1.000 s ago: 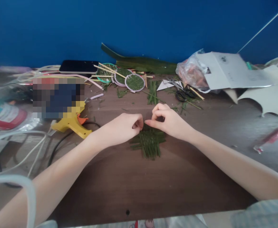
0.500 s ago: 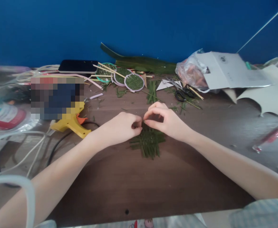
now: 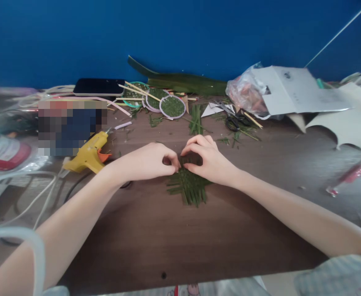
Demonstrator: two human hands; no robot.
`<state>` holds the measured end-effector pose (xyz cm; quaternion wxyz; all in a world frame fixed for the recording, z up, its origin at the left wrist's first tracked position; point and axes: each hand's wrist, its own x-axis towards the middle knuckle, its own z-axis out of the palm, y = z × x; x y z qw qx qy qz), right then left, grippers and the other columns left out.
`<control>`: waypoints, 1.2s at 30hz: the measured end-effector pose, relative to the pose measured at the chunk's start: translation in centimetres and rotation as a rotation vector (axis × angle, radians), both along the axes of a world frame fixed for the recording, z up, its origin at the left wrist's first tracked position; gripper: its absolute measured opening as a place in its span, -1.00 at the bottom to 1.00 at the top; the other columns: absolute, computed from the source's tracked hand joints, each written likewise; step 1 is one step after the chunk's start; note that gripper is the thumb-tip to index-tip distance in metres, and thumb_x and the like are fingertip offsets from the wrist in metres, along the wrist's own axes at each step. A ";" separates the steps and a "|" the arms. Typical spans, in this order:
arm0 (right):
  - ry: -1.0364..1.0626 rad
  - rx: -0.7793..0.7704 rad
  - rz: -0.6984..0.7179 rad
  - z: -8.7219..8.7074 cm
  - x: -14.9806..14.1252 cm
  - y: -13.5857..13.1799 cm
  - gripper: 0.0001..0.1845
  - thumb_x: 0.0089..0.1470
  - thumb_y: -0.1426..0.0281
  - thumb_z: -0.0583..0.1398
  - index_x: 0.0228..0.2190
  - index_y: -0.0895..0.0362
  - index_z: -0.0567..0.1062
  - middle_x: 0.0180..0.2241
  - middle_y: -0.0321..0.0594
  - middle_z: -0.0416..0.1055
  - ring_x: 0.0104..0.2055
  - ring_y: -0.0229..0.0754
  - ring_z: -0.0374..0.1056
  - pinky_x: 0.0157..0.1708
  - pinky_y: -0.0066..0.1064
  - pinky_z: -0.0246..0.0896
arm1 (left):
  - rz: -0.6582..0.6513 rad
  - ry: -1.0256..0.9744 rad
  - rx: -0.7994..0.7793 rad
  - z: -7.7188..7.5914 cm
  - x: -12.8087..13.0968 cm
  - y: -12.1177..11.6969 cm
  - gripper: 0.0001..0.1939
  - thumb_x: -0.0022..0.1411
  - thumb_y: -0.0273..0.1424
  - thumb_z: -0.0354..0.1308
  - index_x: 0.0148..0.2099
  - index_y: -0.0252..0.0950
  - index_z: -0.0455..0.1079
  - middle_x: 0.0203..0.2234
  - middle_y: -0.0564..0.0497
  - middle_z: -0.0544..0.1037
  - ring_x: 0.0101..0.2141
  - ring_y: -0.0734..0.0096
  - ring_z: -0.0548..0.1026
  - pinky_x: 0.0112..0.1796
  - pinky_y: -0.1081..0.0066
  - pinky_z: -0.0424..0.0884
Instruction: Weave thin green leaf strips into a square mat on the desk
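Observation:
A small mat of woven green leaf strips (image 3: pixel 192 187) lies on the brown table, its strip ends sticking out loosely at the left and near edges. At its far left corner, my left hand (image 3: pixel 152 162) pinches thumb against forefinger on a leaf strip; the fingers hide most of that strip. Over the far right part, my right hand (image 3: pixel 209 160) is curved, thumb and forefinger slightly apart, the tips touching or just above the weave. Behind the hands lies a loose bundle of cut leaf strips (image 3: pixel 195 119).
At left are a yellow glue gun (image 3: pixel 89 154) and cables. Along the blue wall lie a phone (image 3: pixel 99 86), leaf-filled rings (image 3: pixel 172 107), thin sticks (image 3: pixel 140 90) and a long leaf (image 3: pixel 189 83). Scissors (image 3: pixel 234 117), a plastic bag (image 3: pixel 248 92) and cut white card (image 3: pixel 306 92) are at right.
Both hands have shifted slightly left along the mat's far side. My right thumb and forefinger, closer together before, have parted a little. The view has shifted slightly.

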<state>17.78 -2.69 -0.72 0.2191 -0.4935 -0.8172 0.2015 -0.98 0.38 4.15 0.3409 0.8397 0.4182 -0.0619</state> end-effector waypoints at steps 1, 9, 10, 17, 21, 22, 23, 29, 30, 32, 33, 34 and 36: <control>-0.003 -0.002 0.006 0.0 0.0 0.0 -0.84 -0.09 0.44 0.19 -0.35 0.11 0.41 -0.19 -0.20 0.27 -0.10 -0.11 0.10 -0.07 -0.23 0.00 | -0.005 -0.002 0.001 0.0 0.0 0.0 -0.78 0.01 -0.32 0.00 -0.35 -0.17 0.48 -0.45 0.17 0.54 -0.43 0.53 0.42 -0.35 0.54 0.23; 0.002 -0.005 0.014 0.0 0.0 0.0 -0.86 -0.09 0.45 0.17 -0.37 0.12 0.38 -0.20 -0.21 0.27 -0.13 -0.13 0.11 -0.08 -0.24 0.00 | -0.003 -0.012 -0.014 -0.4 -0.2 0.2 -0.78 0.02 -0.32 0.00 -0.35 -0.18 0.47 -0.43 0.17 0.54 -0.41 0.52 0.43 -0.36 0.54 0.23; 0.004 -0.005 0.014 0.0 0.0 0.0 -0.86 -0.09 0.45 0.18 -0.38 0.12 0.38 -0.20 -0.21 0.27 -0.13 -0.14 0.11 -0.08 -0.24 0.00 | -0.001 -0.012 -0.017 -0.4 -0.2 0.2 -0.78 0.02 -0.32 0.00 -0.35 -0.18 0.47 -0.42 0.16 0.54 -0.41 0.51 0.43 -0.36 0.53 0.23; 0.013 0.005 0.042 -0.1 0.1 0.0 -0.87 -0.08 0.44 0.16 -0.37 0.10 0.37 -0.18 -0.20 0.27 -0.11 -0.11 0.11 -0.11 -0.23 0.01 | 0.009 -0.022 -0.024 -0.3 -0.2 0.0 -0.77 0.01 -0.32 -0.01 -0.37 -0.19 0.46 -0.43 0.14 0.55 -0.41 0.49 0.43 -0.37 0.52 0.23; 0.018 -0.001 0.051 0.0 0.0 -0.1 -0.87 -0.08 0.47 0.14 -0.38 0.09 0.37 -0.18 -0.19 0.28 -0.11 -0.10 0.11 -0.11 -0.21 0.00 | 0.015 -0.010 -0.019 -0.2 -0.1 0.0 -0.77 0.01 -0.32 -0.01 -0.36 -0.20 0.47 -0.43 0.13 0.55 -0.42 0.49 0.42 -0.37 0.52 0.22; 0.018 -0.003 0.050 0.0 0.0 -0.1 -0.87 -0.08 0.47 0.14 -0.38 0.10 0.37 -0.18 -0.19 0.28 -0.12 -0.10 0.11 -0.11 -0.21 0.00 | 0.013 -0.010 -0.017 -0.2 -0.1 0.0 -0.77 0.01 -0.32 -0.01 -0.37 -0.19 0.47 -0.43 0.13 0.55 -0.42 0.49 0.42 -0.38 0.52 0.22; 0.020 -0.005 0.049 0.0 0.0 -0.1 -0.88 -0.08 0.48 0.14 -0.39 0.10 0.37 -0.19 -0.19 0.28 -0.12 -0.10 0.11 -0.10 -0.21 0.00 | 0.010 -0.010 -0.015 -0.2 -0.1 0.0 -0.78 0.01 -0.32 0.00 -0.37 -0.19 0.46 -0.43 0.14 0.55 -0.42 0.49 0.42 -0.38 0.52 0.22; 0.062 0.017 0.059 0.0 0.0 -0.1 -0.90 -0.08 0.50 0.16 -0.43 0.11 0.34 -0.22 -0.20 0.27 -0.13 -0.12 0.12 -0.08 -0.23 0.01 | -0.001 -0.016 -0.013 -0.4 -0.3 0.1 -0.79 0.03 -0.32 0.00 -0.35 -0.17 0.46 -0.43 0.16 0.55 -0.42 0.50 0.43 -0.37 0.53 0.22; 0.069 0.029 0.060 0.0 0.0 -0.1 -0.91 -0.08 0.50 0.16 -0.44 0.11 0.34 -0.22 -0.20 0.27 -0.13 -0.13 0.12 -0.07 -0.23 0.01 | -0.001 -0.018 -0.011 -0.4 -0.3 0.1 -0.78 0.03 -0.32 0.00 -0.35 -0.16 0.46 -0.42 0.16 0.55 -0.42 0.50 0.43 -0.37 0.53 0.23; 0.087 0.053 0.062 0.0 0.0 -0.1 -0.93 -0.05 0.49 0.17 -0.47 0.12 0.35 -0.23 -0.20 0.28 -0.14 -0.14 0.12 -0.07 -0.25 0.02 | 0.000 -0.022 -0.007 -0.5 -0.3 0.1 -0.77 0.03 -0.32 0.00 -0.33 -0.16 0.47 -0.41 0.16 0.56 -0.40 0.50 0.44 -0.36 0.53 0.23; 0.098 0.064 0.065 0.1 0.0 -0.1 -0.93 -0.04 0.48 0.17 -0.49 0.12 0.35 -0.24 -0.20 0.28 -0.15 -0.15 0.13 -0.08 -0.25 0.03 | -0.001 -0.024 -0.006 -0.5 -0.3 0.1 -0.77 0.03 -0.32 0.00 -0.33 -0.16 0.47 -0.40 0.15 0.56 -0.39 0.49 0.44 -0.36 0.53 0.23; 0.108 0.073 0.069 0.1 0.1 0.0 -0.93 -0.03 0.47 0.18 -0.50 0.11 0.35 -0.26 -0.21 0.29 -0.16 -0.15 0.13 -0.09 -0.25 0.04 | -0.002 -0.024 -0.006 -0.5 -0.3 0.2 -0.76 0.02 -0.32 0.00 -0.32 -0.17 0.48 -0.39 0.14 0.56 -0.38 0.48 0.45 -0.35 0.53 0.24; 0.134 0.090 0.089 0.2 0.1 0.0 -0.90 -0.02 0.45 0.19 -0.52 0.11 0.35 -0.29 -0.22 0.30 -0.17 -0.16 0.14 -0.11 -0.26 0.05 | -0.004 -0.024 -0.010 -0.5 -0.2 0.2 -0.76 0.02 -0.32 -0.01 -0.32 -0.17 0.48 -0.38 0.14 0.56 -0.36 0.47 0.45 -0.34 0.53 0.24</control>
